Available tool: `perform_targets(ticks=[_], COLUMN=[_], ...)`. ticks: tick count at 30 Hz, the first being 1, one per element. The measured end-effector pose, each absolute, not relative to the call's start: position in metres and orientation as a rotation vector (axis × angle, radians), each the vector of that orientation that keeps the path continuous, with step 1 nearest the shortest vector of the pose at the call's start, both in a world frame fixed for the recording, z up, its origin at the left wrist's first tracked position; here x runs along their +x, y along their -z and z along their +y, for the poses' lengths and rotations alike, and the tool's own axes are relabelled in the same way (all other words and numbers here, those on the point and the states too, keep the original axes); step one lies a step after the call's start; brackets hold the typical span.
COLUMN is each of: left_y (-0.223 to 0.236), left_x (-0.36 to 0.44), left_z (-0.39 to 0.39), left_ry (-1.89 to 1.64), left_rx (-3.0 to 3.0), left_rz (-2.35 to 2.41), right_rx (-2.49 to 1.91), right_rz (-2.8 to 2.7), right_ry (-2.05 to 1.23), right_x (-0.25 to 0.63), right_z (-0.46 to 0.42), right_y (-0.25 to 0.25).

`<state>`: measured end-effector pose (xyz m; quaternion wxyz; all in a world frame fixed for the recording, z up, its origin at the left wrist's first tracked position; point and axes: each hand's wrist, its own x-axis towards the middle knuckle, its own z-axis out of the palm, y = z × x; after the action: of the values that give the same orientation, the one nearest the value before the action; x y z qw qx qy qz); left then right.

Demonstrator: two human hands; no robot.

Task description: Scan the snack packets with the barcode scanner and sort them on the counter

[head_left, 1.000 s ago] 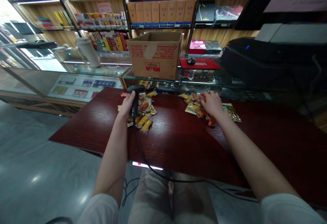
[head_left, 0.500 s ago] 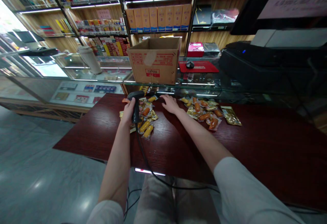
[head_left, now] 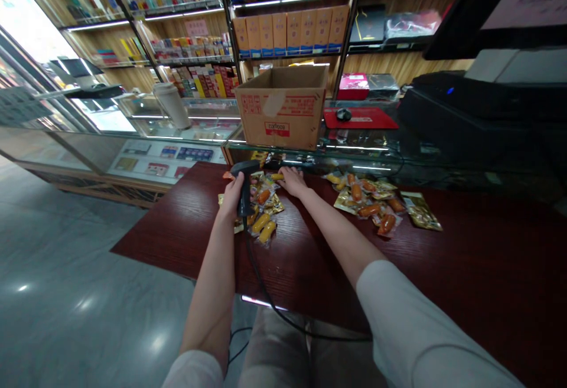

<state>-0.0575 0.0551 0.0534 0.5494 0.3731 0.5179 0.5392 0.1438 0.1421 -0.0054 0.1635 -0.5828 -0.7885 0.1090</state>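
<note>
My left hand (head_left: 232,196) is closed around the handle of a black barcode scanner (head_left: 244,190), its head tilted over a pile of small wrapped snacks. From the handle a black cable runs down over the table edge. Yellow wrapped sausages (head_left: 264,228) lie in front of the scanner, with an orange wrapped sausage (head_left: 264,196) and gold packets behind. My right hand (head_left: 293,182) rests palm down at the pile's right side, its fingers apart. Its thumb side reaches a yellow wrapped sausage (head_left: 277,176); the contact is hard to make out.
A second pile of wrapped sausages (head_left: 370,209) lies to the right, beside a flat gold packet (head_left: 420,209). Behind the dark wooden table (head_left: 177,228), an open cardboard box (head_left: 279,116) stands on a glass counter near a mouse (head_left: 343,114) on a red mat (head_left: 376,118).
My right hand has moved left, up to the yellow wrapped sausage at the pile's edge. My left hand still holds the scanner over the pile. The view has turned slightly left.
</note>
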Motion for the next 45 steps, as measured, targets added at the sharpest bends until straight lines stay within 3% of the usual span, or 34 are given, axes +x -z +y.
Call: perform_targets(ticks=[8,15,20,40,45], left_y=[-0.056,-0.051,-0.046,-0.039,-0.044], left_x=[-0.057,-0.056,-0.055,-0.037,-0.043], left_z=[0.053,0.053,0.051,0.043,0.046], left_ry=[-1.149,-1.075,-0.944,-0.755,-0.859], left_rx=[0.910,0.970,1.001,1.122,1.108], left_rz=[1.238,1.169,1.062,1.068,1.085], right_rx=[-1.570,-1.181,-0.904,-1.095,-1.288], right_rz=[-2.146,-1.239,-0.989,-1.095,-1.543], right_ry=[-0.371,-1.238,-1.449,-1.200,-0.603], right_x=[0.171,0.196,0.201,0.206,0.237], right_z=[0.133,0.116,0.086,0.083,0.079], right_y=[0.013,0.015,0.011,0.024,-0.011])
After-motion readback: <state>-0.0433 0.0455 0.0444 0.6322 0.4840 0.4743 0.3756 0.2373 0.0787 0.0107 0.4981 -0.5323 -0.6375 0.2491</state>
